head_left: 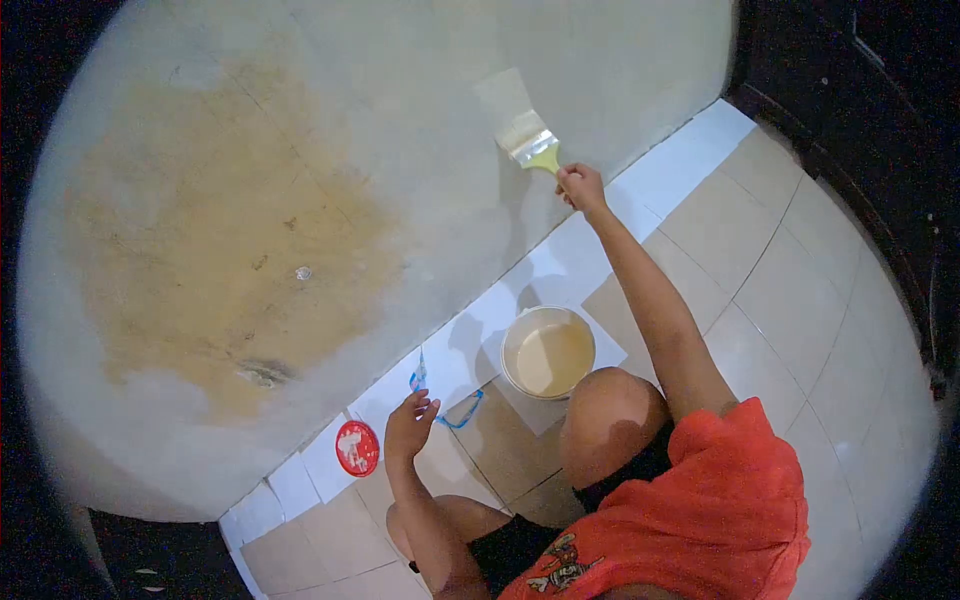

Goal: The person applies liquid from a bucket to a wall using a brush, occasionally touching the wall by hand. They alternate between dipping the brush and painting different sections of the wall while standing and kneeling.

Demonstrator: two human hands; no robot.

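My right hand [580, 187] is closed round the yellow-green handle of a wide paintbrush [541, 150]. The brush's pale bristles lie against the wall [430, 100], beside a lighter wet-looking strip. My left hand [410, 422] is low near the floor with its fingers loosely bent and apart, and nothing visible in them. Close to its fingertips lies a blue-and-white, thin plastic-looking item [462, 410], partly hidden by the hand. A white bucket [506, 365] holding cream-coloured paint stands by my knee.
A red lid [358, 448] with white residue lies left of my left hand. White paper sheets [570, 255] run along the wall's foot over beige floor tiles [750, 230]. The wall has a large tan, stained patch [230, 230]. Dark furniture [850, 150] stands at the right.
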